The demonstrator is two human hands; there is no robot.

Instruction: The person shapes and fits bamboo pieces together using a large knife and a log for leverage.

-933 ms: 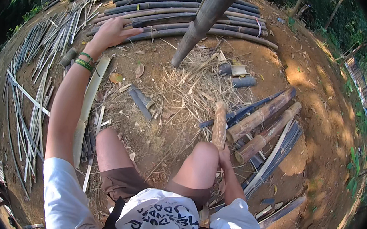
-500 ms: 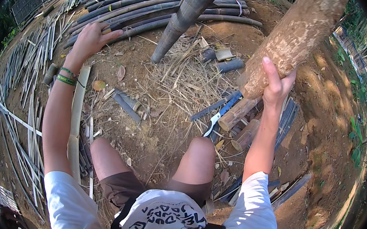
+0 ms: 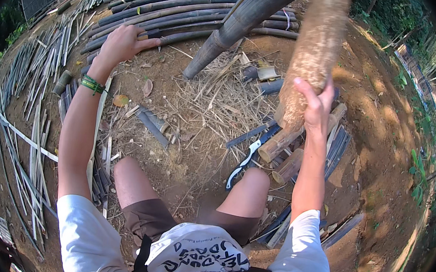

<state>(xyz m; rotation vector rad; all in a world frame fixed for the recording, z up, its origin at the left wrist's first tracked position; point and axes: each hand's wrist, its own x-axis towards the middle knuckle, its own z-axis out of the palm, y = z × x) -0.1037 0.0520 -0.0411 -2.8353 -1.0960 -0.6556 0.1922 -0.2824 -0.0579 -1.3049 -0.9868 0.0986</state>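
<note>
My left hand (image 3: 119, 46) is closed around the handle end of what looks like a long dark knife (image 3: 151, 34). Its blade reaches right toward a thick dark bamboo pole (image 3: 223, 35) and blends with the poles behind. That pole stands tilted, its lower end on the ground and its top leaning right. My right hand (image 3: 314, 101) grips the lower part of a thick, rough wooden log (image 3: 312, 50), blurred by motion and held up beside the pole. A hand saw with a white and black handle (image 3: 244, 162) lies on the ground by my right knee.
Long bamboo poles (image 3: 178, 4) lie in rows at the far side. Split bamboo strips (image 3: 39, 69) cover the left. Short logs (image 3: 288, 167) and dark bamboo pieces (image 3: 339, 148) lie on the right; bamboo offcuts (image 3: 153, 124) and straw are in the middle.
The log in my right hand has swung left, closer to the bamboo pole. The pole leans further right. My left hand has shifted slightly right, and more of the saw shows.
</note>
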